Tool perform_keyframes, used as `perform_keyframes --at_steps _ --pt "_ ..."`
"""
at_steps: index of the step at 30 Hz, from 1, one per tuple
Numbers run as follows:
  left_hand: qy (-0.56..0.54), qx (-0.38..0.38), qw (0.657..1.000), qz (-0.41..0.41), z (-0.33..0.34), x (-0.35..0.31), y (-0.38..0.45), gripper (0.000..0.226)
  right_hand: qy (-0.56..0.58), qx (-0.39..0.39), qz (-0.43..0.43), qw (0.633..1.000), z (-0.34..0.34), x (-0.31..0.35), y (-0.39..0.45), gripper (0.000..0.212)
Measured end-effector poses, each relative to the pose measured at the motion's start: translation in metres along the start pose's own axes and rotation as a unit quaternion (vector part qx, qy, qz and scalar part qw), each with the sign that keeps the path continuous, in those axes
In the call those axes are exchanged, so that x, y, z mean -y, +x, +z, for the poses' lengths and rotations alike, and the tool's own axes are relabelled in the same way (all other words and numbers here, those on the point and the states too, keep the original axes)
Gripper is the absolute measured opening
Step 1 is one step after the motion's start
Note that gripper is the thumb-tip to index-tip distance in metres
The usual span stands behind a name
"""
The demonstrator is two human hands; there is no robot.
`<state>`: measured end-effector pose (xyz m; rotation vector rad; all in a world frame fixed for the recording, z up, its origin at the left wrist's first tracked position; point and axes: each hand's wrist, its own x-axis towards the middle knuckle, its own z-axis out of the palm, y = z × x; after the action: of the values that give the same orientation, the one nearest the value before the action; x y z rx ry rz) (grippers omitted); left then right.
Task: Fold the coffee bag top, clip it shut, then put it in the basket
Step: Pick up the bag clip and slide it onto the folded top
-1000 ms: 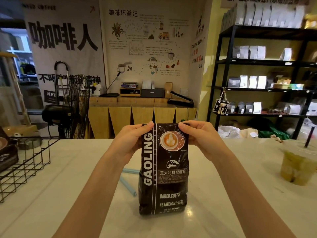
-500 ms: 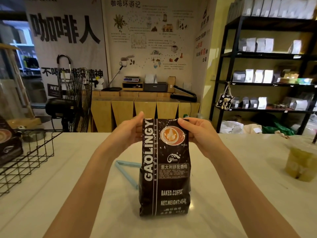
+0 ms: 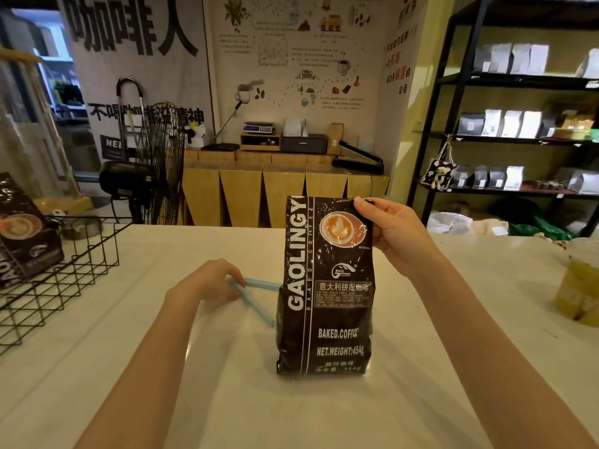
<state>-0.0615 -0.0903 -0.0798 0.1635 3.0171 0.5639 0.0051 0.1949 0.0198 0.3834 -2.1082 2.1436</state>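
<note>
Coffee bag: the dark coffee bag stands upright on the white table, near the middle, printed front facing the camera, GAOLINGY running up its left side and a latte picture near the top.
Bag top: it reads flat and straight across; whether it is folded over, I cannot tell from this side.
Right hand: the right hand is at the bag's upper right corner, thumb pressed on the front face, fingers wrapped behind, pinching that corner and holding the bag upright.
Left hand: the left hand is down on the table to the left of the bag, fingers curled onto the light blue clip at its hinge end. Contact is clear; how firm the grip is, I cannot tell.
Clip: two thin blue arms spread in a V, one running toward the bag and passing behind its left edge, the other angling toward the camera. It lies on the table, open.
Basket: the black wire basket sits at the table's left edge, well apart from the bag, with another dark coffee bag already leaning inside it.
Right edge: a plastic cup of greenish drink stands on the table, well clear of the hands.
Background: a black floor fan behind the table, and black shelves with pale pouches at right.
</note>
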Motion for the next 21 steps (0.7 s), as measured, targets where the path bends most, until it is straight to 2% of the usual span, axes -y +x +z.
perform_keyframes --at_steps 5,8,10,13,15,16,18,21 --pt "-0.045 -0.008 0.999 0.026 -0.001 -0.003 0.0 0.008 -0.002 0.001 0.0 1.0 0.0 -0.001 0.0 0.014" --pt "-0.17 -0.019 0.984 0.048 -0.006 -0.015 -0.006 0.002 -0.001 0.003 -0.001 1.0 0.0 -0.001 0.0 0.014" --pt "-0.318 -0.043 0.946 0.043 -0.015 -0.023 -0.014 0.007 0.002 0.005 -0.003 1.0 -0.001 -0.001 -0.001 0.014" --pt "-0.535 -0.04 0.84 0.08 -0.042 -0.035 -0.032 0.013 0.005 0.003 -0.007 1.0 -0.002 -0.002 -0.001 0.014" --pt "-0.602 -0.023 0.788 0.128 -0.061 -0.044 -0.045 0.02 0.009 0.001 -0.012 1.0 -0.001 -0.002 -0.001 0.013" --pt "-0.611 -0.019 0.778 0.148 -0.069 -0.049 -0.051 0.021 0.012 0.0 -0.015 1.0 -0.001 -0.003 -0.001 0.013" --pt "-0.599 -0.012 0.78 0.181 -0.08 -0.059 -0.061 0.021 0.016 -0.002 -0.018 1.0 0.0 -0.003 -0.001 0.013" --pt "-0.538 -0.006 0.818 0.204 -0.086 -0.075 -0.072 0.023 0.021 -0.007 -0.02 1.0 0.001 -0.004 -0.001 0.012"
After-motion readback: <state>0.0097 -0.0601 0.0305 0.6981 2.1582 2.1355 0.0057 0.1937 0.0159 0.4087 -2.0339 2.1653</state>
